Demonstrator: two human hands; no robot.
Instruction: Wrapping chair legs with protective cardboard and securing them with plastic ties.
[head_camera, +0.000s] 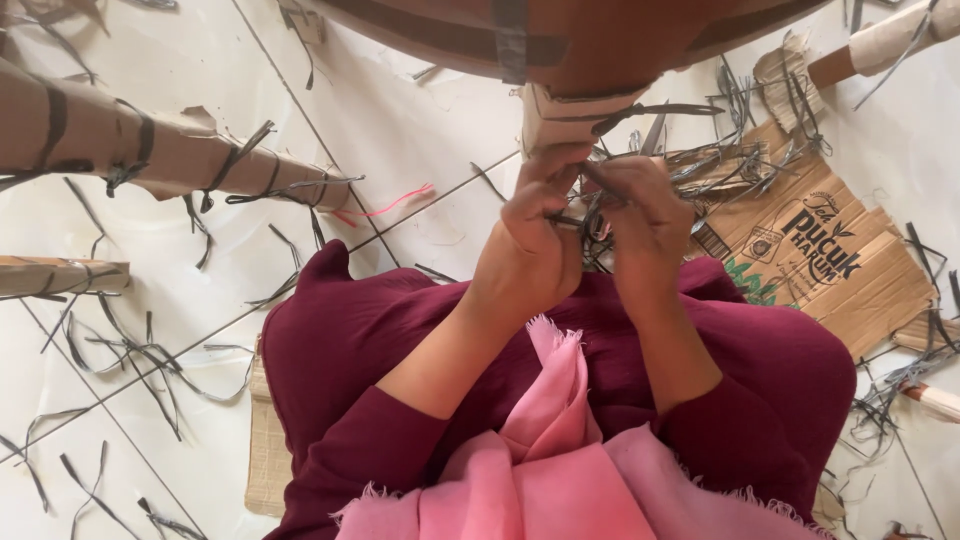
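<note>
White tiles (420, 120), strip (566, 219) between fingers (548, 165) (pinched)

Home craft floor: white tiles (200, 60), cardboard sheet (830, 270), dark strip offcuts (130, 350).

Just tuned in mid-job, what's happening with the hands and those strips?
A person seated on a white tiled floor works both hands at a cardboard-wrapped furniture leg. The left hand and right hand pinch dark plastic strapping strips against the wrap. Other wrapped legs lie to the side, and cut strips and a flattened cardboard box litter the floor.
</note>
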